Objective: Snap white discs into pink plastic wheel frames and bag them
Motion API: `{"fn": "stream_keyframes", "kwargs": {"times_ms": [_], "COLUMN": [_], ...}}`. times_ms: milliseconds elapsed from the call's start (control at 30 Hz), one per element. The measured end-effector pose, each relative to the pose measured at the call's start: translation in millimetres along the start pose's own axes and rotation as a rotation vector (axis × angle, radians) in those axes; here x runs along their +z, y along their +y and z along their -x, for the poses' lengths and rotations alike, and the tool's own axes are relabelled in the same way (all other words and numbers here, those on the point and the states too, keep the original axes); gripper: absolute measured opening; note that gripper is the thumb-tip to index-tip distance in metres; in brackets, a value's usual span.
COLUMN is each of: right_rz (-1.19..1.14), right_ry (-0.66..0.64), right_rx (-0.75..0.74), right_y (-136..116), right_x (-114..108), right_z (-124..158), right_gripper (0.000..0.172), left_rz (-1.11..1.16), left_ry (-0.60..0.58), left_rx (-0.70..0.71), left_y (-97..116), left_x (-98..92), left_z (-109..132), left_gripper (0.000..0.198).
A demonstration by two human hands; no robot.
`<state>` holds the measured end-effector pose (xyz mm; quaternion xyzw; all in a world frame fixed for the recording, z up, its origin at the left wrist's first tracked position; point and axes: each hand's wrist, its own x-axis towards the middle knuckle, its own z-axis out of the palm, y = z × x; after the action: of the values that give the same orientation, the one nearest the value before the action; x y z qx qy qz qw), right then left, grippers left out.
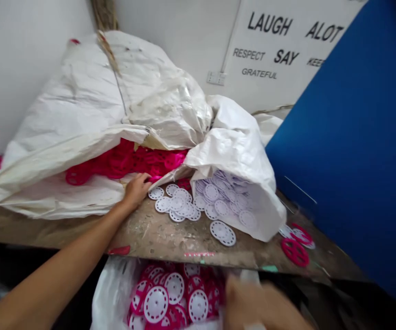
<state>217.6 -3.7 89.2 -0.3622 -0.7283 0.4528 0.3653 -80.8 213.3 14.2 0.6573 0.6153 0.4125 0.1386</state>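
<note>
My left hand (136, 190) reaches across the wooden tabletop (170, 238) and rests on the fold of a white woven sack (232, 151), with no object visible in its fingers. Just right of it lie white perforated plastic discs (177, 204), and more fill the sack's mouth. Magenta plastic wheels (125, 160) show under the sack's flap just above my fingers. My right hand (259, 305) is blurred at the bottom edge, over a white plastic bag (113, 293) holding white discs set in magenta rings (155, 304). Its grip cannot be made out.
A second white sack (67, 110) is heaped against the wall at the back. Magenta wheels and white discs (296, 243) lie at the table's right end, beside a tilted blue board (342, 146). A lettered wall sign (270, 46) hangs behind. The tabletop's front edge runs above the bag.
</note>
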Motion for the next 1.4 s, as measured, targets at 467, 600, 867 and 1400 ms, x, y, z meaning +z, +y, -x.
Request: {"fn": "stream_keyframes", "kwargs": {"times_ms": [467, 600, 867, 1400], "right_rz": [0.717, 0.149, -0.546, -0.182], "right_ry": [0.413, 0.519, 0.478, 0.500], "right_rx": [0.311, 0.247, 0.293, 0.227], "right_y": [104.1, 80.6, 63.0, 75.9], "right_x": [-36.0, -9.3, 34.1, 55.2], "right_z": [-37.6, -32.9, -22.3, -11.8], "right_gripper": [0.027, 0.023, 0.025, 0.019], "left_rz": [1.268, 1.351, 0.785, 1.194], "left_ry": [-0.243, -0.270, -0.301, -0.328], "left_rx": [-0.891, -0.916, -0.346, -0.718], "left_y": [78.3, 91.7, 104.3, 132.4], "left_x": [-36.0, -21.0, -7.1, 2.6], "left_z": [173.2, 187.4, 199.8, 219.7], "left_gripper": [0.020, 0.016, 0.015, 0.062]}}
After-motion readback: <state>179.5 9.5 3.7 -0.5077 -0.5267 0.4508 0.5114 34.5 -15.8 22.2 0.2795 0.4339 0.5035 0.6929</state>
